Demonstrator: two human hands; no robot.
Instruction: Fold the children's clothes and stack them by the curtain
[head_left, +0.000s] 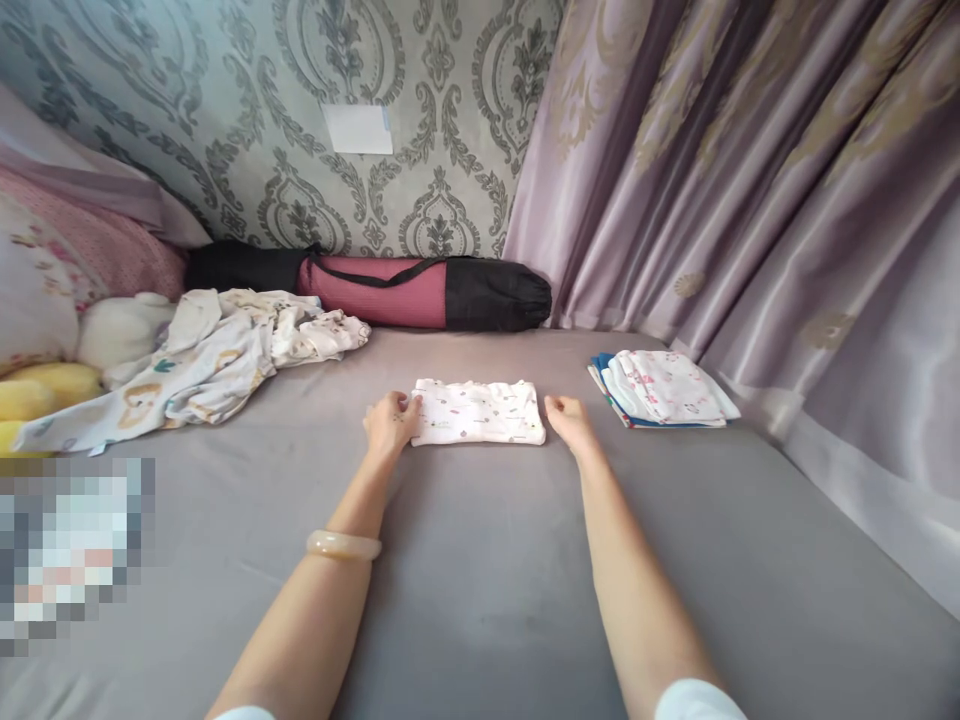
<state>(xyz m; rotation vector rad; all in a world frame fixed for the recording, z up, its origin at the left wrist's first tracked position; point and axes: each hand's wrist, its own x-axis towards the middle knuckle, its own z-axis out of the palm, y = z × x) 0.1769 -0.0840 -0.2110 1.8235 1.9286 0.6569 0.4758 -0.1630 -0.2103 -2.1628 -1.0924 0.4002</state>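
A small white printed garment (478, 412), folded into a neat rectangle, lies on the grey sheet (480, 580) ahead of me. My left hand (390, 420) rests at its left edge, fingers curled and pinching the cloth. My right hand (566, 416) sits just off its right edge, fingers bent and close to the fabric, with nothing clearly in them. A pale bangle (343, 545) circles my left wrist.
A stack of folded clothes (664, 390) lies at the right near the mauve curtain (750, 180). A heap of unfolded printed clothes (217, 365) lies at the left beside soft toys (120, 330). A red and black rolled bag (420, 290) lies along the patterned wall.
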